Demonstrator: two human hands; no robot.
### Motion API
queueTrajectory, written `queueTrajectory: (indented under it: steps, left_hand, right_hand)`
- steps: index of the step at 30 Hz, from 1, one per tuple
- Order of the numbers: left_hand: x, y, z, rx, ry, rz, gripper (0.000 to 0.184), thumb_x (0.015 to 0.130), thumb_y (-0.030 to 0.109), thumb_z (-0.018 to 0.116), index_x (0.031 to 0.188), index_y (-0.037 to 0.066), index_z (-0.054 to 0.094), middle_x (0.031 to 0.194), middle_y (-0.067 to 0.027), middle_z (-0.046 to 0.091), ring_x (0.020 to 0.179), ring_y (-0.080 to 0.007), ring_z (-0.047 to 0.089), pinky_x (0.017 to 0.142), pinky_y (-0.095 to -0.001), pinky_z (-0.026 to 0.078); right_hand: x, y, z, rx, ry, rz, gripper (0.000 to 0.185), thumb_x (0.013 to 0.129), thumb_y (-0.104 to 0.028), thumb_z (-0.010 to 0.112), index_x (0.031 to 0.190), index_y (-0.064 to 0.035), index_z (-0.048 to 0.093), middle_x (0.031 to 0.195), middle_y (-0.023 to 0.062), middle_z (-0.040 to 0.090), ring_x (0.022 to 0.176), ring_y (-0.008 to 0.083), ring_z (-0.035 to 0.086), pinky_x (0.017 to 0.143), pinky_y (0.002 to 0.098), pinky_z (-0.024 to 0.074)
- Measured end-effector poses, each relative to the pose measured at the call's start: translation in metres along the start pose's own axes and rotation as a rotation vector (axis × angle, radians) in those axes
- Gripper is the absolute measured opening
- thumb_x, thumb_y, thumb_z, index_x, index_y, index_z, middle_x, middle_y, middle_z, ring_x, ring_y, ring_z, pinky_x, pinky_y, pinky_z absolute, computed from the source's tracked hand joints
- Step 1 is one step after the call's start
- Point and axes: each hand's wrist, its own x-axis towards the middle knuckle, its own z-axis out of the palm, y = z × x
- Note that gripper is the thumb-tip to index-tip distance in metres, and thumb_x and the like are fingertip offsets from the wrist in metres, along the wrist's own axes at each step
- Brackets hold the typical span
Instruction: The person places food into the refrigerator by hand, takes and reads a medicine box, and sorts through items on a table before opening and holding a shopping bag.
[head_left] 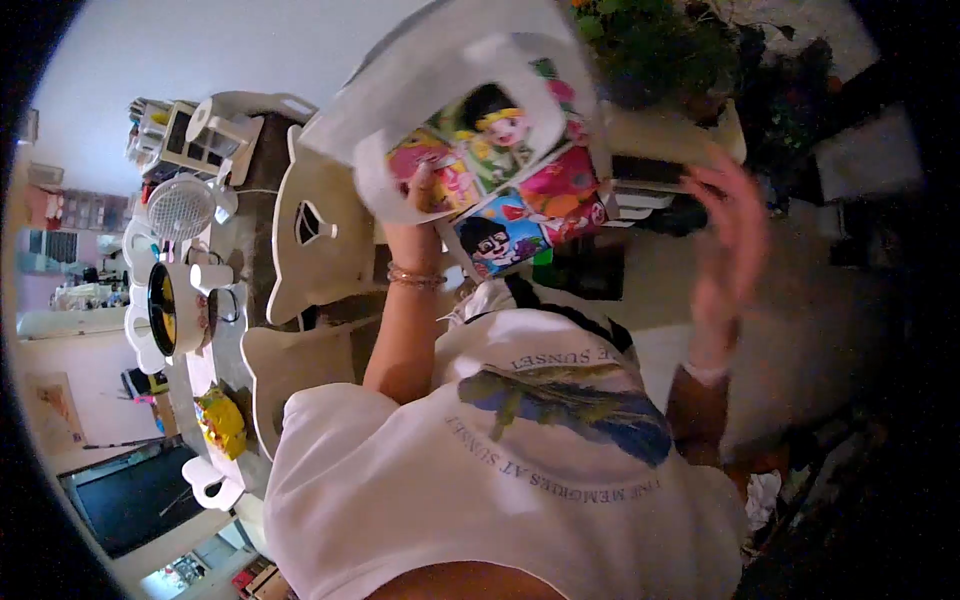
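My left hand [418, 215], with a bracelet at its wrist, is closed on a white carrier bag [580, 180] printed with colourful cartoon pictures. The thumb shows on the near side by the printed panel; the other fingers are mostly hidden. A wide white handle [545, 100] loops in front of the pictures, and the bag's pale upper part is blurred. Off to the right, my right hand [735, 225] is raised, apart from the bag. Its fingers are spread and smeared by motion, with nothing seen in them.
White chairs [300, 370] stand at my left beside a table bearing a fan [181, 207], a large pot [180, 310], a mug [210, 276] and a yellow packet [220, 422]. Leafy plants [660, 45] are beyond the bag. A dark television [130, 495] is at lower left.
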Motion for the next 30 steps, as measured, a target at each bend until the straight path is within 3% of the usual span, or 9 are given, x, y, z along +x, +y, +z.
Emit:
queueTrajectory:
  steps: [3,5,9,14,22,25,26,29,30]
  left_hand:
    - [0.006,-0.022,-0.010,-0.377,-0.116,0.011,0.021,0.079,0.019,0.055,0.092,0.003,0.050,0.088,-0.0046,0.055,0.078,-0.0121,0.053,0.068,-0.0263,0.044]
    - [0.005,-0.019,-0.009,-0.444,-0.148,-0.005,0.021,0.079,0.019,0.053,0.094,0.004,0.049,0.091,-0.0048,0.055,0.080,-0.0135,0.053,0.070,-0.0269,0.044]
    - [0.002,-0.021,-0.020,-0.630,-0.258,-0.138,0.022,0.080,0.019,0.051,0.097,0.006,0.047,0.098,-0.0057,0.053,0.086,-0.0170,0.052,0.075,-0.0298,0.043]
    - [0.004,-0.052,-0.034,-0.599,-0.271,-0.269,0.045,0.080,0.032,0.047,0.117,0.009,0.036,0.117,-0.0054,0.042,0.108,-0.0225,0.039,0.093,-0.0390,0.031]
    - [-0.010,-0.025,-0.053,-0.461,-0.462,-0.223,0.053,0.075,0.038,0.054,0.116,0.009,0.036,0.113,-0.0047,0.044,0.104,-0.0213,0.043,0.088,-0.0391,0.037]
    - [-0.015,-0.004,-0.059,-0.399,-0.337,-0.120,0.044,0.078,0.023,0.052,0.116,0.009,0.034,0.111,-0.0062,0.044,0.099,-0.0212,0.046,0.085,-0.0376,0.040]
    - [-0.004,-0.014,-0.082,-0.520,-0.496,-0.193,0.042,0.078,0.023,0.052,0.114,0.008,0.036,0.110,-0.0084,0.044,0.095,-0.0220,0.048,0.080,-0.0375,0.043]
    - [0.000,0.011,-0.082,-0.461,-0.124,-0.156,0.037,0.080,0.023,0.050,0.111,0.007,0.037,0.106,-0.0096,0.046,0.090,-0.0225,0.050,0.077,-0.0365,0.044]
    - [0.033,-0.024,-0.133,-0.435,-0.157,-0.026,0.042,0.077,0.031,0.053,0.108,0.006,0.039,0.104,-0.0090,0.047,0.090,-0.0223,0.050,0.074,-0.0364,0.044]
  right_hand:
    - [-0.022,0.045,0.031,0.503,-0.196,0.400,0.068,0.069,-0.012,0.063,0.125,-0.0048,0.025,0.124,0.0097,0.031,0.112,0.0221,0.034,0.091,0.0336,0.0316]
    - [-0.029,0.051,0.048,0.444,-0.307,0.401,0.077,0.067,-0.014,0.066,0.128,-0.0081,0.019,0.125,0.0097,0.028,0.116,0.0222,0.028,0.093,0.0341,0.0286]
    - [-0.033,0.072,0.066,0.602,-0.140,0.248,0.084,0.060,-0.020,0.072,0.126,-0.0099,0.020,0.124,0.0090,0.028,0.115,0.0221,0.029,0.094,0.0361,0.0260]
    - [-0.036,0.069,0.072,0.742,-0.097,0.223,0.087,0.051,-0.030,0.077,0.118,-0.0097,0.025,0.120,0.0106,0.031,0.112,0.0240,0.030,0.092,0.0369,0.0261]
    - [-0.041,0.067,0.079,0.654,0.109,0.246,0.067,0.057,-0.027,0.072,0.109,-0.0093,0.035,0.120,0.0136,0.032,0.110,0.0244,0.034,0.090,0.0356,0.0298]
    - [-0.045,0.069,0.081,0.694,0.126,0.245,0.051,0.058,-0.020,0.071,0.100,-0.0087,0.044,0.122,0.0136,0.031,0.112,0.0246,0.034,0.090,0.0353,0.0306]
    - [-0.045,0.068,0.081,0.715,0.121,0.240,0.046,0.059,-0.017,0.070,0.097,-0.0085,0.046,0.122,0.0134,0.030,0.112,0.0247,0.033,0.090,0.0352,0.0308]
    - [-0.043,0.063,0.079,0.673,0.076,0.213,0.036,0.059,-0.010,0.068,0.090,-0.0080,0.051,0.123,0.0132,0.029,0.113,0.0255,0.034,0.089,0.0354,0.0316]
    - [-0.045,0.064,0.080,0.644,0.063,0.212,0.035,0.058,-0.009,0.068,0.089,-0.0076,0.052,0.124,0.0133,0.029,0.113,0.0257,0.034,0.090,0.0355,0.0315]
